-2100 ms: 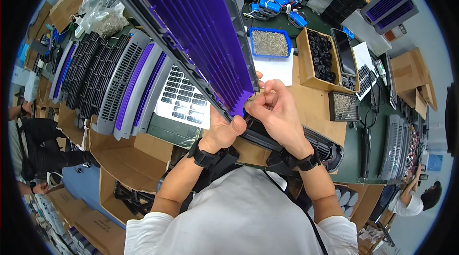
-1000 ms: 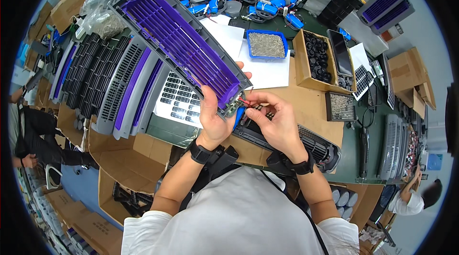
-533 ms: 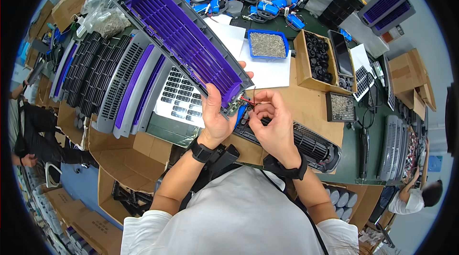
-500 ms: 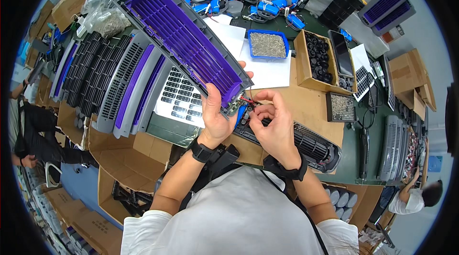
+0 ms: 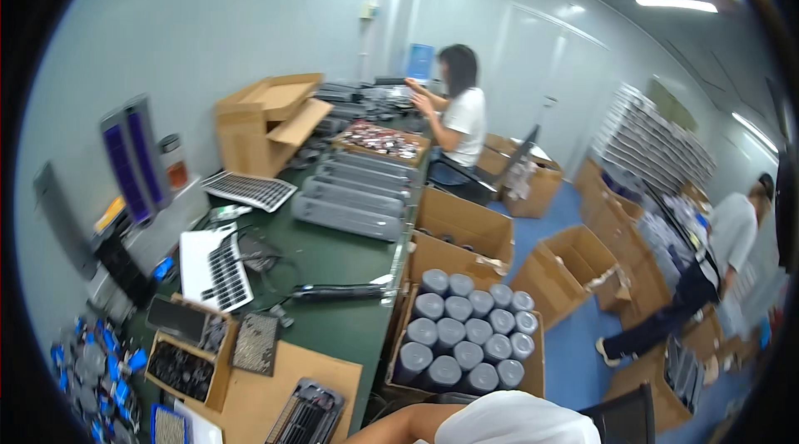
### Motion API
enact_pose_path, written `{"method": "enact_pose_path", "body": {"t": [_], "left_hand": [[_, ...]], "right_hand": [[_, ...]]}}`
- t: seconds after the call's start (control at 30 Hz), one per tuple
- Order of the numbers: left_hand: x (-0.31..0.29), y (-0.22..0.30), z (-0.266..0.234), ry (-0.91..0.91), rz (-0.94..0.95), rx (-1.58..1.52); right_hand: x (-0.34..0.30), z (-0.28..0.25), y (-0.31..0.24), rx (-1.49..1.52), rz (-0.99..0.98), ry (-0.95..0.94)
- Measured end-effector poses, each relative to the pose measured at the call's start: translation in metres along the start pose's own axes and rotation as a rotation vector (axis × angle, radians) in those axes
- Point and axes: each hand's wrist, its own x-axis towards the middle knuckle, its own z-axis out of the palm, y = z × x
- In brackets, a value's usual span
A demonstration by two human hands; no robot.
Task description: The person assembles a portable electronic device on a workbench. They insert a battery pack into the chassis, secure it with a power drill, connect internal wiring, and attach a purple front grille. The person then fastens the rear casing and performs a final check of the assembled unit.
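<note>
Neither my left hand nor my right hand shows. Only part of my right arm (image 5: 404, 426) and my white sleeve (image 5: 516, 419) come in at the lower edge. Near that arm, a grey fan housing with a black ribbed roller (image 5: 308, 415) lies on a brown cardboard sheet (image 5: 333, 361), cut off by the lower edge. Beside it are a black tray of small metal parts (image 5: 255, 344) and a cardboard box of black round parts (image 5: 181, 371). A black handheld tool with a cord (image 5: 341, 291) rests across the green table (image 5: 333, 253).
Grey housings (image 5: 349, 207) lie in a row farther along the table, before a tray of small parts (image 5: 379, 143). A person (image 5: 462, 115) works at the far end. Right of the table stands a box of grey cylinders (image 5: 466, 332). Another person (image 5: 724, 236) stands among cartons at right.
My view has swung to the right and up. Both hands, the purple-grilled grey housing and the wires at my fingers have gone out of sight.
</note>
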Motion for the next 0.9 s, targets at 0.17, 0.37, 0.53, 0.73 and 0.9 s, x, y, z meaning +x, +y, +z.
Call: {"method": "enact_pose_path", "body": {"t": [0.17,0.37,0.53,0.73,0.9], "left_hand": [[-0.012,-0.013,0.038,-0.087,-0.066,0.048],[-0.021,-0.017,0.049,-0.133,-0.108,0.069],[-0.021,-0.015,0.045,-0.132,-0.088,0.075],[-0.014,-0.007,0.028,-0.067,-0.081,0.083],[-0.015,-0.006,0.021,-0.055,-0.08,0.104]], "right_hand": [[0.004,0.007,0.025,-0.051,-0.419,0.23],[0.0,0.013,0.049,-0.216,-0.322,0.217],[0.008,0.01,0.026,0.043,-0.161,0.224],[0.01,0.008,0.021,-0.274,-0.151,0.147],[0.005,0.011,0.017,-0.218,0.063,0.135]]}}
